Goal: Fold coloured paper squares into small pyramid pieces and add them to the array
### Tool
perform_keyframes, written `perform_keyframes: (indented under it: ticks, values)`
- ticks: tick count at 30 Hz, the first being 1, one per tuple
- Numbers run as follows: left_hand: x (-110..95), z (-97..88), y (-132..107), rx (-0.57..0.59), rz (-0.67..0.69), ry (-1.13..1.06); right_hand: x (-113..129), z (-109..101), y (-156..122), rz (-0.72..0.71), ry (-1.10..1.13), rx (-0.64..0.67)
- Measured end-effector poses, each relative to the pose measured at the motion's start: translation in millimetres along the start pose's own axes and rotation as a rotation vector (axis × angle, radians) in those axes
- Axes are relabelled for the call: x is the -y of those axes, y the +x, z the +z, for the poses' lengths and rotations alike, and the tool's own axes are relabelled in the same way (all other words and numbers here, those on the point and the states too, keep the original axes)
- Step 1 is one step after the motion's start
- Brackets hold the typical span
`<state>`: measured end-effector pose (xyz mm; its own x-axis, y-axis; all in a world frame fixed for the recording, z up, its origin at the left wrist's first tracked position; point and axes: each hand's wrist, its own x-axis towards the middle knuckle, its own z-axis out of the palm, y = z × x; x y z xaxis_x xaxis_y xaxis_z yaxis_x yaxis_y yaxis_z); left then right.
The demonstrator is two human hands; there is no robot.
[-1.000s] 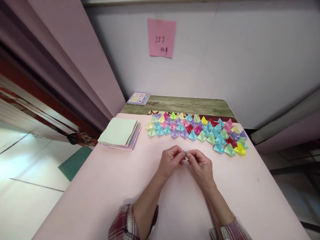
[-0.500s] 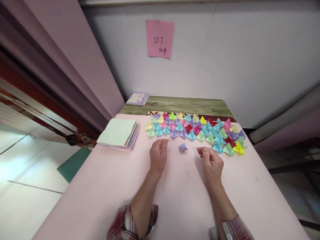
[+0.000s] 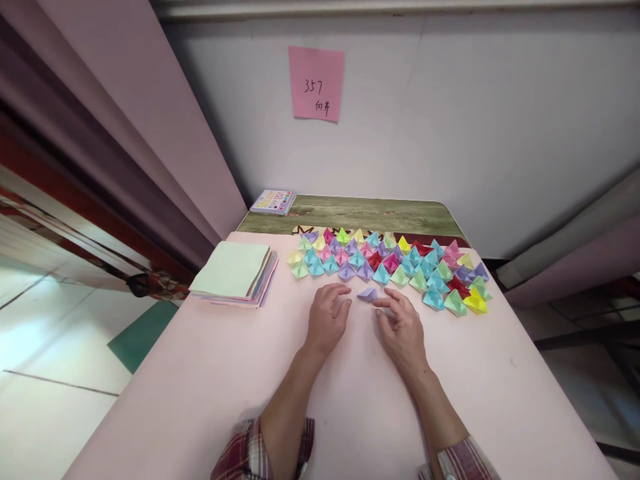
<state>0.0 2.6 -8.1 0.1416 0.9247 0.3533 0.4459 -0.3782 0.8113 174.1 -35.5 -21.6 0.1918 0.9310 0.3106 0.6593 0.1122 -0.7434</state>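
On the pink bench point(image 3: 200, 400) a spread of folded paper pieces point(image 3: 390, 267) in many colours lies in rows along the far side, below a grey wall that carries a pink note point(image 3: 315, 83). At the far left of the bench sits a stack of coloured paper sheets point(image 3: 233, 272), pale green on top, and beyond it a small printed packet point(image 3: 273, 201) rests on a wood-grain surface. Both forearms come up from the near edge in plaid sleeves. The left hand point(image 3: 327, 317) rests palm down, fingers loosely spread, holding nothing. The right hand point(image 3: 400, 327) is likewise open and flat — its fingertips just touch the small purple folded piece point(image 3: 368, 294), which lies by itself on the bench between the two hands, just in front of the rows.
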Motion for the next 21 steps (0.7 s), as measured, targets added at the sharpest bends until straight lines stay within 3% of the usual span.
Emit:
perform_keyframes:
  ticks: [4, 8, 12, 16, 21]
  values:
    - [-2.4, 5.2, -3.8, 0.198, 0.175, 0.128, -1.7, 2.5, 0.3, -0.023, -0.009, -0.008]
    - [-2.9, 11.2, -6.7, 0.348, 0.175, 0.185, -1.5, 1.5, 0.0, 0.023, 0.036, -0.028]
    - [-2.5, 10.1, -4.3, 0.284, 0.088, 0.034, -0.6, -0.9, -0.6, 0.063, 0.069, -0.086]
    - [-5.2, 5.9, -0.5, 0.181, -0.034, -0.146, 3.2, -3.3, -0.2, -0.028, 0.088, -0.115]
    - [-10.2, 5.4, 1.3, 0.253, -0.076, -0.048, 6.8, -4.7, -2.3, -0.044, 0.093, -0.054]
